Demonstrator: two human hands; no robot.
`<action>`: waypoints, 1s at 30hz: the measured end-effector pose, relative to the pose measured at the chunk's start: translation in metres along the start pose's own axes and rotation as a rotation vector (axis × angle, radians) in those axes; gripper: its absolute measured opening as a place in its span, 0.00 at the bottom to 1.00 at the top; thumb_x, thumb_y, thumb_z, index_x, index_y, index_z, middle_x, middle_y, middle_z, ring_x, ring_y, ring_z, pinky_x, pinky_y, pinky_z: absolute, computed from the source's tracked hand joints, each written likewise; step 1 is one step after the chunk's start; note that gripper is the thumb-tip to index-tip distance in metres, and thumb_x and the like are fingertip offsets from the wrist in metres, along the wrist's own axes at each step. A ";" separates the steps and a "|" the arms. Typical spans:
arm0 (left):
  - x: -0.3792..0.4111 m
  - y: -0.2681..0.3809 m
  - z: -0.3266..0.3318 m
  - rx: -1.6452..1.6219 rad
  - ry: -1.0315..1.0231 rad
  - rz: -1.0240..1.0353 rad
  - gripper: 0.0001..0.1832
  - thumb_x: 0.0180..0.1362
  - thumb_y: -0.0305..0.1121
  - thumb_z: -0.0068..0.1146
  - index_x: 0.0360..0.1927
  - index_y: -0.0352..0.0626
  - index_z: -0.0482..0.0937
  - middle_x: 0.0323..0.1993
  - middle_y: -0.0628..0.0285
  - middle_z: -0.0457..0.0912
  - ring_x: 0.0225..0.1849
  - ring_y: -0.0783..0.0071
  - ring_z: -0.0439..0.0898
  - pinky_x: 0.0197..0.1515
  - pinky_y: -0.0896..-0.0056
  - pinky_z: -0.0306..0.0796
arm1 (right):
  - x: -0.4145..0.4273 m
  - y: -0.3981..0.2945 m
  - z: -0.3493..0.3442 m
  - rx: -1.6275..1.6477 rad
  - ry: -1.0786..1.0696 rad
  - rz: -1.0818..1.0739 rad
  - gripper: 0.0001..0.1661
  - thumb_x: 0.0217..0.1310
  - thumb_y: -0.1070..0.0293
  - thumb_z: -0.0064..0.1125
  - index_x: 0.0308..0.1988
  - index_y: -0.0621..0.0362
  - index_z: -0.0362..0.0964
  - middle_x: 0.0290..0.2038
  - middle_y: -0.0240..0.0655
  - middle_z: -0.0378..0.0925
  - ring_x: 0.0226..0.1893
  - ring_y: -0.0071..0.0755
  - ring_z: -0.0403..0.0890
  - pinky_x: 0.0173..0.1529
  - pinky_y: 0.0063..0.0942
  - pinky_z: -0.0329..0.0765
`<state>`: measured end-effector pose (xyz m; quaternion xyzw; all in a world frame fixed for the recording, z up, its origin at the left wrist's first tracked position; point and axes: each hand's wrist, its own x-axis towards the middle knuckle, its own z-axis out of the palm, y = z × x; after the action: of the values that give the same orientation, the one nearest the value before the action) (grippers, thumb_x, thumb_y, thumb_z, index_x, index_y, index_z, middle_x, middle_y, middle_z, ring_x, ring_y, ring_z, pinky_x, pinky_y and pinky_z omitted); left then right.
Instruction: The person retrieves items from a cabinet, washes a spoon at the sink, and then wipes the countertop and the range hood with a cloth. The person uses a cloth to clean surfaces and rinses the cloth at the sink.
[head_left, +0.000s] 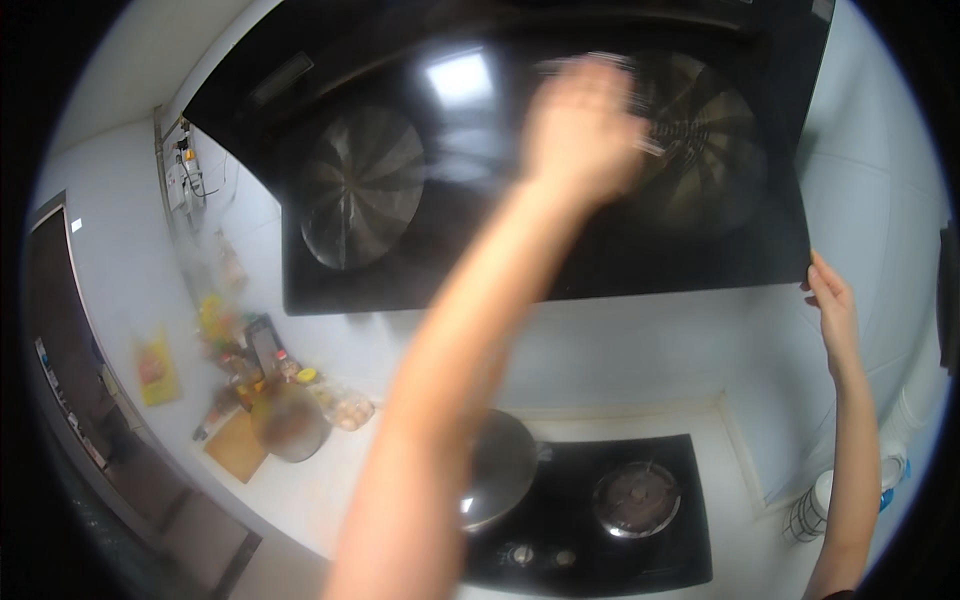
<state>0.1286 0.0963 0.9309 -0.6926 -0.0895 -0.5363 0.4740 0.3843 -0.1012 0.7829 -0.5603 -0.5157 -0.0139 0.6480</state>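
A black range hood (487, 247) fills the upper part of the view, with a round vent grille on each side. My left hand (585, 127) is raised against its dark face, between the middle and the right vent grille (705, 150). Motion blurs that hand. Pale streaks show around its fingers, and whether it holds something cannot be made out. At the hood's lower right corner, my right hand (831, 296) grips the edge between thumb and fingers. The left vent grille (362, 187) is untouched and uncovered.
Below stands a black gas cooktop (570, 480) with a dark pan (502, 469) on its left, partly behind my forearm. A pot (292, 424), cutting board (236, 446), bagged eggs (352, 412) and bottles crowd the left counter. A wire holder (806, 517) hangs at right.
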 end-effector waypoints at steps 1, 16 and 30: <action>0.007 0.048 0.003 -0.160 -0.056 -0.006 0.25 0.56 0.42 0.44 0.52 0.34 0.69 0.58 0.47 0.64 0.62 0.57 0.61 0.64 0.60 0.50 | -0.004 0.003 0.001 0.000 0.007 0.021 0.25 0.63 0.57 0.44 0.56 0.57 0.64 0.36 0.26 0.71 0.37 0.19 0.67 0.43 0.19 0.64; 0.015 0.087 0.001 -0.329 -0.118 -0.002 0.32 0.55 0.51 0.44 0.54 0.32 0.66 0.59 0.47 0.63 0.63 0.58 0.59 0.64 0.62 0.50 | -0.005 -0.002 0.004 0.074 0.007 0.006 0.25 0.62 0.55 0.44 0.55 0.55 0.66 0.37 0.25 0.72 0.37 0.18 0.68 0.41 0.19 0.64; -0.154 -0.084 -0.129 0.264 -0.254 -0.332 0.25 0.56 0.35 0.49 0.56 0.34 0.65 0.60 0.43 0.60 0.63 0.51 0.58 0.63 0.51 0.49 | 0.001 0.015 -0.009 -0.089 0.064 0.043 0.25 0.62 0.55 0.45 0.55 0.56 0.66 0.33 0.25 0.71 0.35 0.19 0.67 0.41 0.19 0.63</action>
<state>-0.0726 0.1030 0.8478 -0.6623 -0.3303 -0.4991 0.4508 0.3994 -0.1014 0.7740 -0.5988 -0.4814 -0.0408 0.6387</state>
